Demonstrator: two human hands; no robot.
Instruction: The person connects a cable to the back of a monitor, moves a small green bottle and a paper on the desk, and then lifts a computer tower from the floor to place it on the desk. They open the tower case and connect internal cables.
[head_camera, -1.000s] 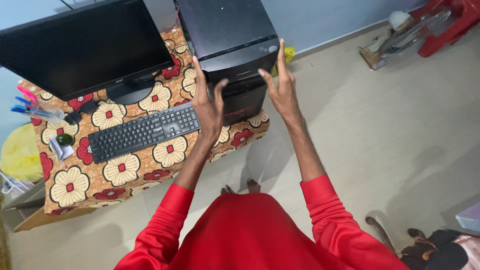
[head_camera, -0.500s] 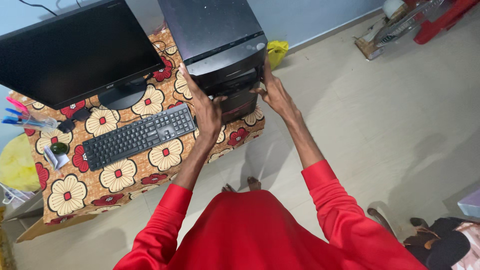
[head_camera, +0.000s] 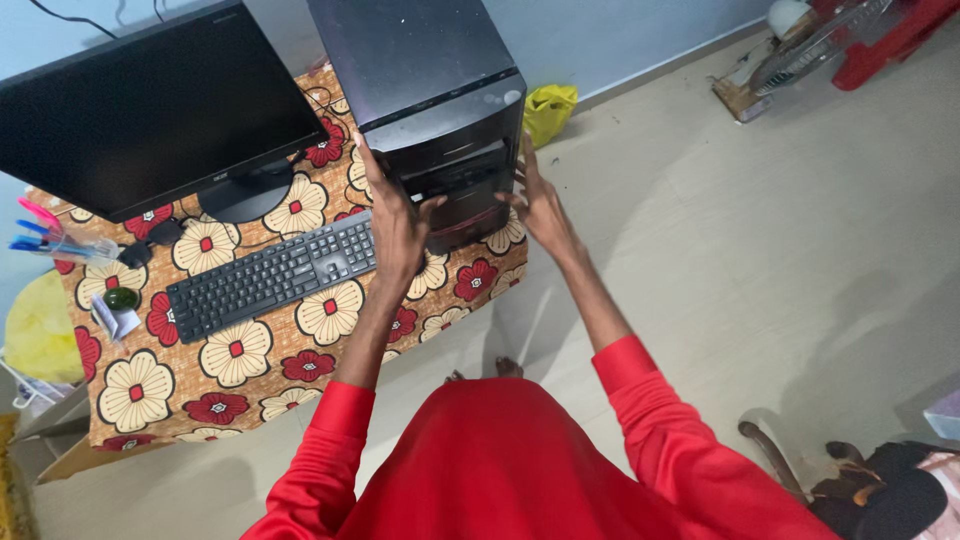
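Standing at the table's right end, beside the keyboard (head_camera: 272, 277), a black computer tower (head_camera: 430, 100) is flanked by the left hand (head_camera: 397, 222) and right hand (head_camera: 538, 200), both opened flat against its front corners, apparently for steadying; nothing is gripped.

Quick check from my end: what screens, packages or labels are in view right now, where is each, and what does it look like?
Monitor: on the flowered cloth, left of the computer tower; wide black rectangle, screen dark.
Yellow bag: on the floor by the wall, right of the tower; crumpled.
Small paper tag: left of the keyboard; white, too small to tell more.
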